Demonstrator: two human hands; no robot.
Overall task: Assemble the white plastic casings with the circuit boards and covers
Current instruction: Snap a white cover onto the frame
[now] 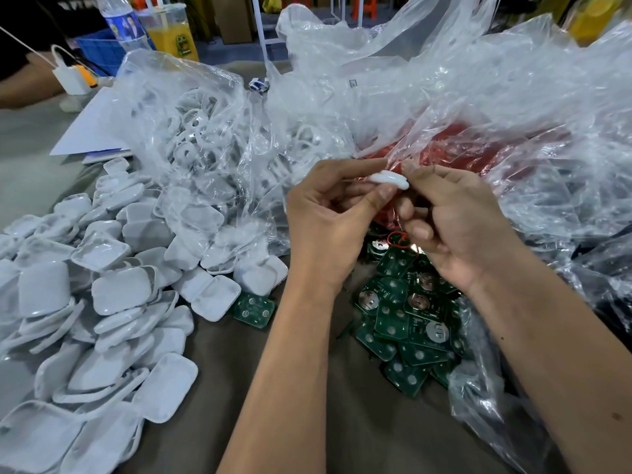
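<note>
Both hands hold one white plastic casing (pixel 390 178) edge-on above the table, at centre. My left hand (pixel 328 217) pinches its left end between thumb and fingers. My right hand (pixel 455 220) grips its right end with the fingertips, and a thin red wire (pixel 398 239) loops below it. A pile of green circuit boards (pixel 407 313) with round button cells lies under the hands. Several white square covers (pixel 102 302) are heaped on the left. A clear bag of white ring-shaped casing parts (pixel 191 131) stands behind them.
Large crumpled clear plastic bags (pixel 478 97) fill the back and right, one over something red (pixel 444 148). A water bottle (pixel 119 18), a yellow drink cup (pixel 171 32) and a white charger (pixel 73 77) stand at the far left. White paper (pixel 92 131) lies beside the bags.
</note>
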